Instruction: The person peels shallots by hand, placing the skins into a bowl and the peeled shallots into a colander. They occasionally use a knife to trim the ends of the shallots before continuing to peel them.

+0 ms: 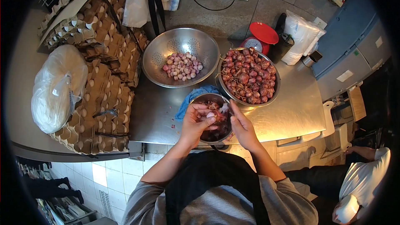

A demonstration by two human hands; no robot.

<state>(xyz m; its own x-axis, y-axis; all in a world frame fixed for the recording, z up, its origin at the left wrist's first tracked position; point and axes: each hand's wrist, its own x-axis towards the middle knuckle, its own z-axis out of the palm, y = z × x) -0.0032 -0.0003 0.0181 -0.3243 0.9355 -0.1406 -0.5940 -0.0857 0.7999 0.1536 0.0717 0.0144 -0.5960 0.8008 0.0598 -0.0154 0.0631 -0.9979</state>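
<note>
My left hand [196, 121] is closed around a partly peeled shallot [211, 116], its thumb pressed against the pale bulb. Beside it, my right hand [243, 128] has its fingers stretched out along the right rim of a small metal bowl [227, 136]. Both hands are over this bowl, which has reddish skins in it and is partly hidden by them. Behind to the left, a perforated metal colander [158, 52] contains peeled pinkish shallots [183, 66]. Unpeeled red shallots [250, 75] fill a metal bowl [276, 91] behind to the right.
A blue cloth [182, 109] lies beside the small bowl on the steel table [291, 112]. Stacked egg trays [93, 112] and a plastic bag [58, 87] crowd the left. A red scale [263, 35] stands at the back. Another person [362, 179] is at lower right.
</note>
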